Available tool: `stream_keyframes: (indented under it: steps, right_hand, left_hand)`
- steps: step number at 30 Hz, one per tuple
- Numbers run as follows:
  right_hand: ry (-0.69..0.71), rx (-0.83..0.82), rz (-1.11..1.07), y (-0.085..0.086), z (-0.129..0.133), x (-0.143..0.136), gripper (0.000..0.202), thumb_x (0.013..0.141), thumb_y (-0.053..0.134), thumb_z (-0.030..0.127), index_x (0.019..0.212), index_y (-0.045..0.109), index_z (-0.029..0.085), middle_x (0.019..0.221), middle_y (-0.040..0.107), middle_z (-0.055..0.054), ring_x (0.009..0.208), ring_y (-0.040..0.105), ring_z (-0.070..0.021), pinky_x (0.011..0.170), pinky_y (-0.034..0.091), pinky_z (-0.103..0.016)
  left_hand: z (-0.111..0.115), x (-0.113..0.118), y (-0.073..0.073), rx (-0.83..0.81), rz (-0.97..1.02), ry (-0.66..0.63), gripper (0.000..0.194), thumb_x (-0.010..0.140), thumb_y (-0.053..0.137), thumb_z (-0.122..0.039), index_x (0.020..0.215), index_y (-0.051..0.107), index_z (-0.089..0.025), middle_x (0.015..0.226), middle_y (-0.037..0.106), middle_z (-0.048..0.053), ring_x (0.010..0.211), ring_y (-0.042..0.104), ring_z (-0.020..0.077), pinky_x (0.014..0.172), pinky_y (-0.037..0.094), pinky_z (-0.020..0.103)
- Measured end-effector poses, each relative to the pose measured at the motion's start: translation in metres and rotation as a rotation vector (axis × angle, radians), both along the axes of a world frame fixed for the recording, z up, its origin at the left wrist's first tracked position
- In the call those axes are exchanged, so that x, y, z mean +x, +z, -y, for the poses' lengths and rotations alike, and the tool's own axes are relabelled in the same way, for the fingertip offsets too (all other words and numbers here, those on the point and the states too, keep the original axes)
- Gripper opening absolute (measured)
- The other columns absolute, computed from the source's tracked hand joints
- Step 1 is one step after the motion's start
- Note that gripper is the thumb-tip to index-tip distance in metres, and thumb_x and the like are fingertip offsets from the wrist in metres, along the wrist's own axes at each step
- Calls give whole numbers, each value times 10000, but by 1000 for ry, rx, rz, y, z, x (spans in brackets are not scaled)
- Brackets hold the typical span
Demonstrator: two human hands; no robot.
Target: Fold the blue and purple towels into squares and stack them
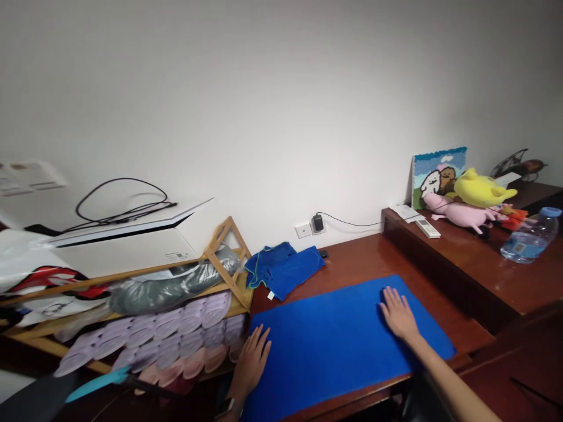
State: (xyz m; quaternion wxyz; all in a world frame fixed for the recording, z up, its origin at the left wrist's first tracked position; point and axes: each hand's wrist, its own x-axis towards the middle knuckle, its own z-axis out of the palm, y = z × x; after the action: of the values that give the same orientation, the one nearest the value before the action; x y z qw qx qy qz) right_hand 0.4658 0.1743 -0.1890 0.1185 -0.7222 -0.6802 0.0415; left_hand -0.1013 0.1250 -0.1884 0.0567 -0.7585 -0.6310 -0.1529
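Note:
A flat blue cloth (325, 340) covers much of the brown wooden desk in front of me. My left hand (253, 357) lies at its left edge, fingers stretched out and holding nothing. A dark band with a small face shows on that wrist. On the cloth's right part rests my right hand (399, 313), palm down with fingers spread. Behind the cloth, near the wall, is a crumpled blue garment (290, 269) with a white tag, apart from both hands.
Left stands a wooden rack (229, 258) with rows of lilac slippers (171, 328) and a plastic-wrapped grey bundle (158, 290). On the raised right shelf are a water bottle (532, 237), a yellow plush toy (479, 189), a pink plush toy (461, 214) and a white remote (427, 228).

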Motion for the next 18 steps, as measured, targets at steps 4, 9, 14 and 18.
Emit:
stream_keyframes:
  steps: [4, 9, 14, 18]
  right_hand:
    - [314, 19, -156, 31, -8, -137, 646, 1060, 295, 444, 1636, 375, 163, 1701, 311, -100, 1602, 237, -284, 1308, 167, -537]
    - [653, -102, -316, 49, -4, -296, 662, 1076, 299, 479, 1655, 318, 157, 1717, 277, -92, 1618, 174, -268, 1326, 112, -517]
    - [745, -185, -326, 40, 0, -352, 660, 1085, 266, 471, 1657, 300, 144, 1723, 251, -112, 1625, 128, -256, 1324, 91, -527]
    - [679, -158, -261, 29, -22, -293, 673, 1080, 262, 498, 1662, 293, 162, 1726, 241, -98, 1624, 144, -255, 1325, 88, -526]
  left_hand:
    - [-43, 3, 3, -12, -18, 40, 532, 1062, 368, -446, 1510, 579, -250, 1614, 524, 79, 1500, 470, 289, 1237, 393, 520]
    - [-58, 1, -19, -43, -49, 112, 560, 1051, 395, -461, 1562, 514, -264, 1653, 463, 83, 1532, 420, 302, 1258, 336, 547]
    - [-54, -3, -24, -81, -51, 93, 558, 1057, 395, -487, 1581, 480, -312, 1676, 424, 60, 1545, 397, 297, 1259, 331, 542]
    - [-54, -1, -18, -72, -35, 111, 567, 1066, 375, -510, 1585, 474, -305, 1676, 427, 69, 1542, 404, 295, 1259, 328, 538]
